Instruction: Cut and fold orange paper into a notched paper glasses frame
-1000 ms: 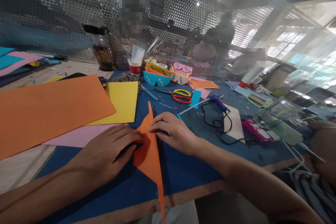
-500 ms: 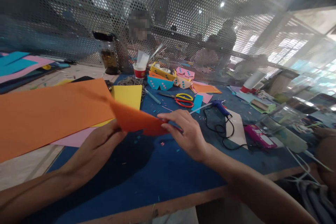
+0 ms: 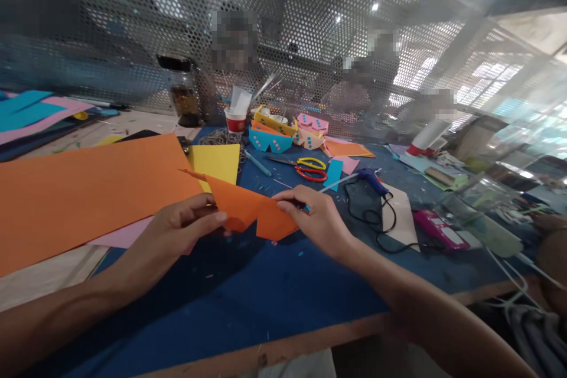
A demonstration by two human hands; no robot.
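Observation:
A folded orange paper piece (image 3: 248, 209) hangs just above the blue mat (image 3: 266, 289), held between both hands. My left hand (image 3: 179, 230) pinches its left part with thumb on top. My right hand (image 3: 316, 221) grips its right end, fingers curled over the edge. The piece has a pointed notch on its lower edge and a thin tip pointing left.
A large orange sheet (image 3: 84, 189), a yellow sheet (image 3: 219, 162) and a pink sheet (image 3: 126, 236) lie to the left. Scissors (image 3: 305, 168), a blue glue gun (image 3: 370, 180) with black cord, a pink device (image 3: 438, 230), paper crafts (image 3: 270, 139), a red cup (image 3: 234, 121) and a jar (image 3: 181, 94) stand behind. Perforated metal screen at the back.
The orange piece lay flat on the mat with both hands pressing it; it has been lifted, turned sideways and is now held in the air between both hands.

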